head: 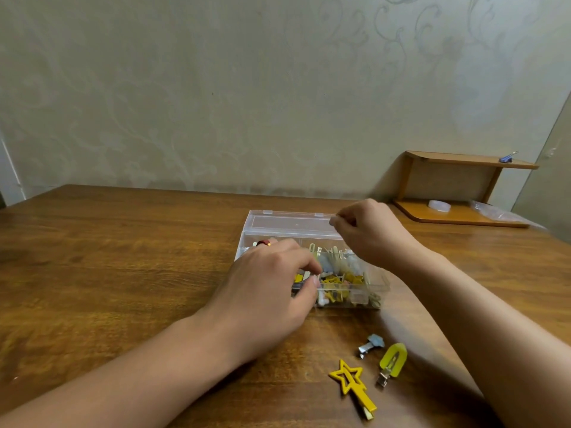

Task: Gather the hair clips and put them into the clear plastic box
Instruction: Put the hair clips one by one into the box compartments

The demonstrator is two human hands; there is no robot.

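Centrally placed on the wooden worktop [123,257]: clear plastic box [355,296], lid [290,223] tipped back, compartments crowded with yellow and pale hair clips [335,278]. Left hand [272,282] over the box's left half, thumb and forefinger curled around a small clip at the rim. Right hand [367,233] at the lid's right corner, fingertips pinched together; hard to tell whether on the lid edge or something tiny. Lower right of the frame, loose on the wood: star clip [352,386], yellow oval clip [391,362], small blue-grey clip [370,344]. Upper right, wooden shelf [463,211].
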